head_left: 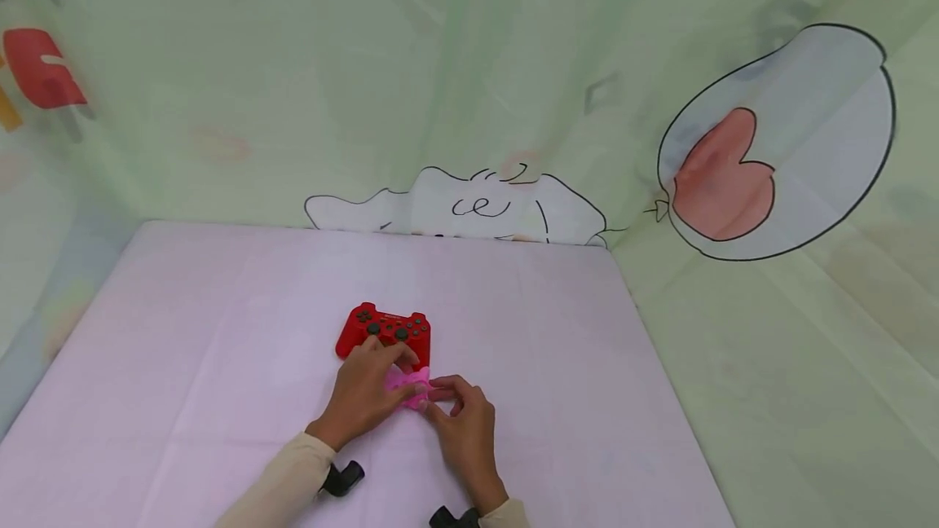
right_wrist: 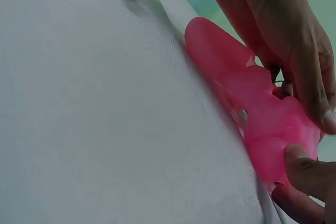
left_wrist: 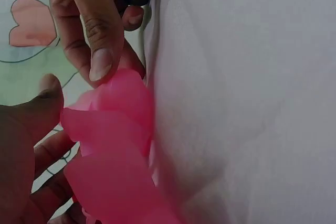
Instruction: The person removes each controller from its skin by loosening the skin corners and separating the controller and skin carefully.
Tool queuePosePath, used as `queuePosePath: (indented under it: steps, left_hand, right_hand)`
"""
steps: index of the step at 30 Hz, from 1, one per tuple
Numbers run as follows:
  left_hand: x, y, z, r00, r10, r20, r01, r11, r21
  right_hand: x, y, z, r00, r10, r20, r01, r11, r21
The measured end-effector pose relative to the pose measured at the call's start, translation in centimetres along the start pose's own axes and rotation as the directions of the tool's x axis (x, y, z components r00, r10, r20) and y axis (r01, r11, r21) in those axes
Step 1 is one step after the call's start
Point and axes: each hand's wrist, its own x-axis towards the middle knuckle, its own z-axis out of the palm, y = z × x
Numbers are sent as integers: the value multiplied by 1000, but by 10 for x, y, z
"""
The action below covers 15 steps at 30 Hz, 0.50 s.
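Note:
Both hands work at a soft, pink, translucent silicone controller cover (left_wrist: 107, 177), its bulging shape showing in both wrist views. My right hand (head_left: 465, 434) pinches one end between thumb and forefinger. From the other side, my left hand (head_left: 359, 389) holds the cover, with thumb at its edge and fingers behind it. A red game controller (head_left: 389, 326) with dark sticks and buttons lies just beyond, and the left fingers overlap its near side in the head view. Much of the cover (head_left: 394, 380) is hidden by the hands there.
A pale pink cloth covers the table (head_left: 220, 332). Behind it hangs a light green curtain (head_left: 293, 88) with a printed balloon and heart (head_left: 726, 178). Dark wrist cameras (head_left: 345, 479) sit below both hands.

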Motion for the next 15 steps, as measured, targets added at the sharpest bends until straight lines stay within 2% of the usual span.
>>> queuePosePath:
  steps: [8,15]
  left_hand:
    - [3,3,2,999,24,20,-25,999,22]
    - [2,3,8,999,22,-27,-22,1000,-12]
  right_hand:
    - [-1,0,3,999,37,2,-37,999,31]
    - [-4,-6,3,994,90,64,-94,994,63]
